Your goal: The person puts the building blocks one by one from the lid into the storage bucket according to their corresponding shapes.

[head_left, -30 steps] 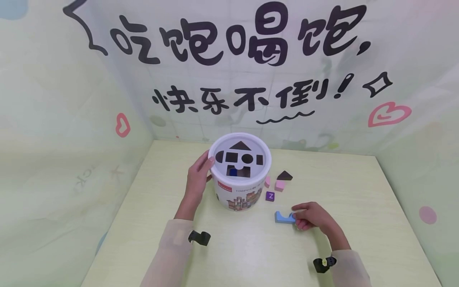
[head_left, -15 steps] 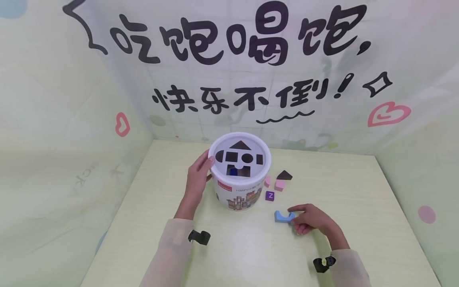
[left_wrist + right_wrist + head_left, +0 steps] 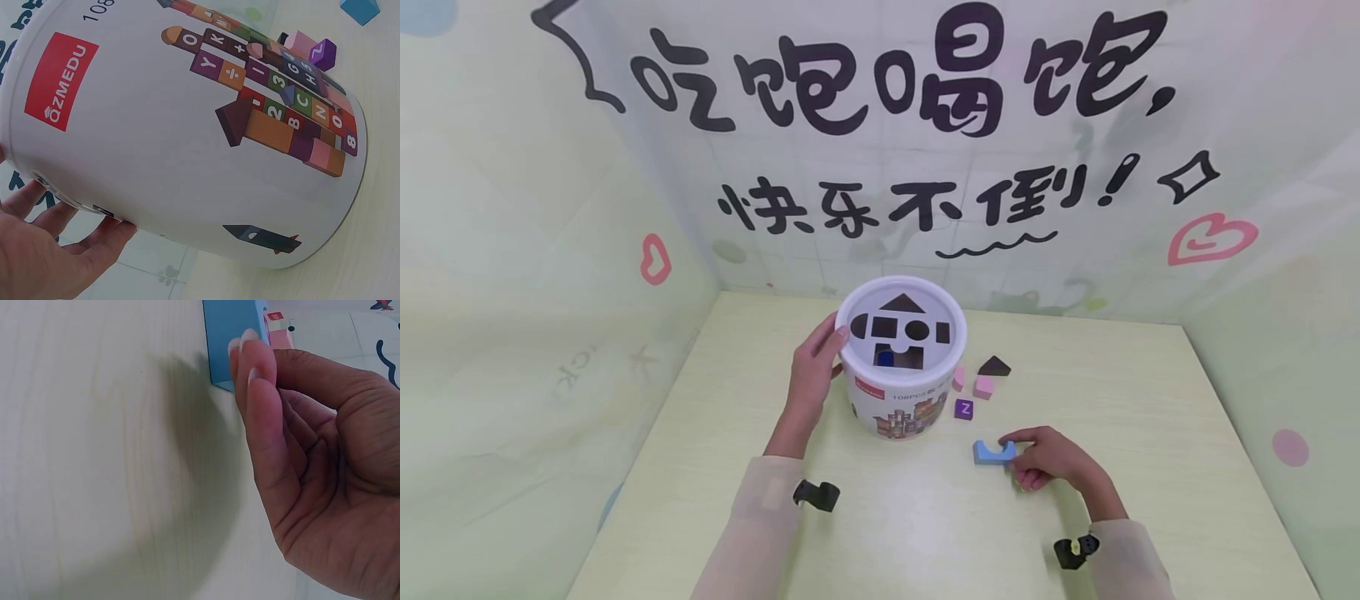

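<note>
While the left hand [image 3: 812, 368] grips the bucket [image 3: 898, 410] just below the head frame's centre, the right hand [image 3: 1052, 461], lower right, pinches one end of the blue block [image 3: 988, 456]; that off-centre hold could let it twist loose.

Both forearms [image 3: 751, 518] slant inward, right grip [image 3: 1049, 457] curled.

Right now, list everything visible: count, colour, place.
Bucket: one, white, left of blocks
Lid: one, white, atop bucket
Piece: one, blue, under lid
Notched block: one, blue, frontmost
Letter block: one, purple, beside bucket
Small blocks: two, pink, behind letter block
Triangular block: one, dark, behind pink blocks
Table: one, pale yellow, underneath
Lettering: two lines, black, back wall
Hearts: two, pink, walls
Wrist mounts: two, black, foreground
Sleeves: two, beige, foreground
Left hand: one, touching bucket
Right hand: one, pinching notched block
</note>
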Available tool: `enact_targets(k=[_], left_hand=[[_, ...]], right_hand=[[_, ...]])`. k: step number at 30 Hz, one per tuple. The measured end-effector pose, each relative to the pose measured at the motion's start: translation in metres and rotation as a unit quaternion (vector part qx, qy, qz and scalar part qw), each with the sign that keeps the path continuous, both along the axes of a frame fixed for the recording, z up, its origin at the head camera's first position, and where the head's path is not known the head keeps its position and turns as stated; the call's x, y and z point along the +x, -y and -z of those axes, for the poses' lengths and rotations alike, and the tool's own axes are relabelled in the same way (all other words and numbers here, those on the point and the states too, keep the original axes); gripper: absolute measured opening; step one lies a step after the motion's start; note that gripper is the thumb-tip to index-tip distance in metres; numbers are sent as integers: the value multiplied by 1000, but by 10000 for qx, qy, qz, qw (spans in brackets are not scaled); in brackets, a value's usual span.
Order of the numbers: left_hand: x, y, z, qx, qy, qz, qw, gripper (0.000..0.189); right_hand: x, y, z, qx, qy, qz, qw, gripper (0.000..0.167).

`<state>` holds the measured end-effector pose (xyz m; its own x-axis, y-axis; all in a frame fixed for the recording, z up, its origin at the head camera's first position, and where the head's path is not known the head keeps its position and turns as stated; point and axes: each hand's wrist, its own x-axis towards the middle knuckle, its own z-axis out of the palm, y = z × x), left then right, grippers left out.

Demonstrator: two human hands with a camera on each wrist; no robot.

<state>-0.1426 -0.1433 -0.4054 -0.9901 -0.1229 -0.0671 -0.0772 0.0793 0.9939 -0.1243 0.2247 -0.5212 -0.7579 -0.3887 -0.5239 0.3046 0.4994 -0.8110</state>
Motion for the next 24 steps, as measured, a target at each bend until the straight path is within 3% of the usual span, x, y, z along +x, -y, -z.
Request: enact_targets(k=[4, 16, 24], left_hand=[[3, -1, -5, 1, -22, 14, 10000, 48], [2, -1, -3, -24, 39, -27, 10000, 48], [-14, 6, 26, 48, 34, -41, 10000, 48]], right_hand=[[-1, 0, 2, 4, -112, -14, 9999, 42], [-4, -3, 0, 96, -237, 3, 9997, 43], [-12, -6, -3, 185, -344, 62, 9992, 43]])
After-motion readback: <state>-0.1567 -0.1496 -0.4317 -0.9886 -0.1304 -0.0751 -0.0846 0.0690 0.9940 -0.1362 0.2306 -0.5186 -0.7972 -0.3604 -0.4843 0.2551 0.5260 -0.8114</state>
